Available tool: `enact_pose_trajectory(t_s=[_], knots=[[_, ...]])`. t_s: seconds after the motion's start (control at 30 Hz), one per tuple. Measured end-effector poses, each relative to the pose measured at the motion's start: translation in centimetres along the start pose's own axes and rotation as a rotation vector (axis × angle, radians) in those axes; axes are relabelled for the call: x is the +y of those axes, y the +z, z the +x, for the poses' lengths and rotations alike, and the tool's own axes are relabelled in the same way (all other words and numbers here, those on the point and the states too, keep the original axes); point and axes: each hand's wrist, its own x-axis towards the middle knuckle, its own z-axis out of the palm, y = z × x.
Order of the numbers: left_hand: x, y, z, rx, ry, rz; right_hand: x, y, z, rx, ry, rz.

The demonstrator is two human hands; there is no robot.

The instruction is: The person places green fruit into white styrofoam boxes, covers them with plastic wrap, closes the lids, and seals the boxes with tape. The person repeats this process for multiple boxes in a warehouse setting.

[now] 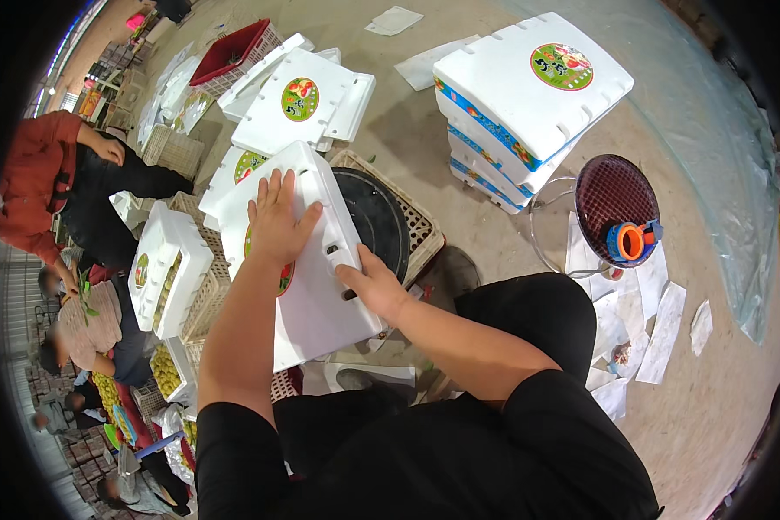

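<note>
In front of me, a white foam box lid (328, 305) with a notched edge and a green and red round label lies at a slant, the label largely covered by my arm. My left hand (278, 224) rests flat on its upper part, with the thumb spread toward the notched edge. Lower on that same edge is my right hand (380, 286), thumb and forefinger touching the foam beside a notch. Some of its fingers are hidden, so a grip cannot be confirmed. Beside the lid a round black disc (377, 214) rests on a beige plastic crate (422, 231).
More foam lids (299, 97) lie beyond my left hand. A stack of foam boxes (526, 91) stands right, near a round stool (614, 172) holding a blue and orange tape dispenser (630, 242). Several people, including one in red (39, 175), are at left beside fruit (166, 370).
</note>
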Motion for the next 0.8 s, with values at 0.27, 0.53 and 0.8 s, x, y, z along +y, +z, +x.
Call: enact_pose_trajectory(t_s=[0.27,0.53,0.8], knots=[[0.3,-0.2,-0.6,-0.015,0.015,-0.022,1.2,1.3,-0.3,0.057,-0.052,-0.089],[0.3,0.0,-0.3,-0.039,0.002,0.028,-2.3,-0.3,-2.5,-0.089,-0.067,-0.014],[0.2,0.5,-0.3,0.019,-0.027,0.047,-13.1,-23.2,-12.6,0.828,-0.566,-0.805]])
